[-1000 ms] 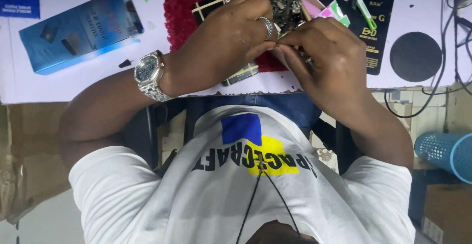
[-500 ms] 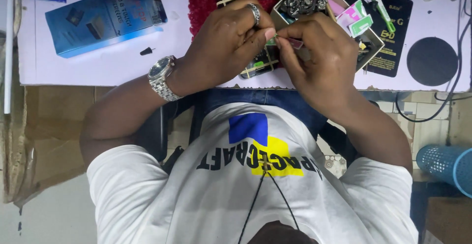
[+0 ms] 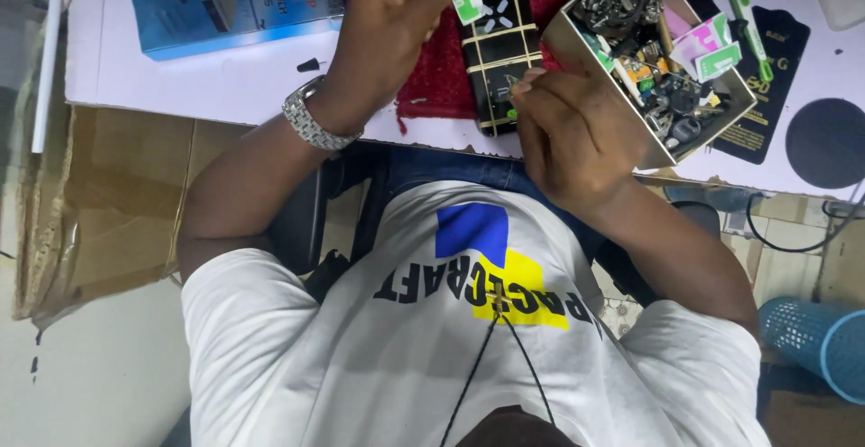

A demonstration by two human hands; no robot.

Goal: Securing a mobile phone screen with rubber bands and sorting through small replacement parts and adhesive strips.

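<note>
Left hand (image 3: 387, 23): grip closed, thumb and forefinger pinching a small white-and-green tab (image 3: 467, 1). The tab sticks out on the grip's right side, over the far end of the device. Metal wristwatch (image 3: 311, 123) on that wrist.

Right hand (image 3: 577, 132): grip closed to a fine pinch, fingertips (image 3: 521, 86) bunched. Something small may be in the pinch; too small to tell what.

Thing in hand: black device with gold bands (image 3: 498, 46), flat on a red cloth (image 3: 432, 86) on the worktop (image 3: 225, 77).
- Long axis runs away from the body, tilted slightly.
- Near end sits right at the right grip, fingertips touching or just over its near right corner; can't tell contact for sure.
- Far end lies just below and right of the left grip, with the tab above it and apart from the surface.
- So the device lies between the two grips. Right hand is nearer to the device body; left is nearer the far end only.

Around the grips:
- Open cardboard box of small parts (image 3: 658, 59), just right of the right grip, near but not touching the hand.
- Green toothbrush (image 3: 743, 14) beyond that box, well right of both grips.
- Blue carton (image 3: 234, 1), well left of the left grip.
- Black round pad (image 3: 824, 141), far right.
- Blue mesh basket (image 3: 815, 343) off the worktop, low right.
</note>
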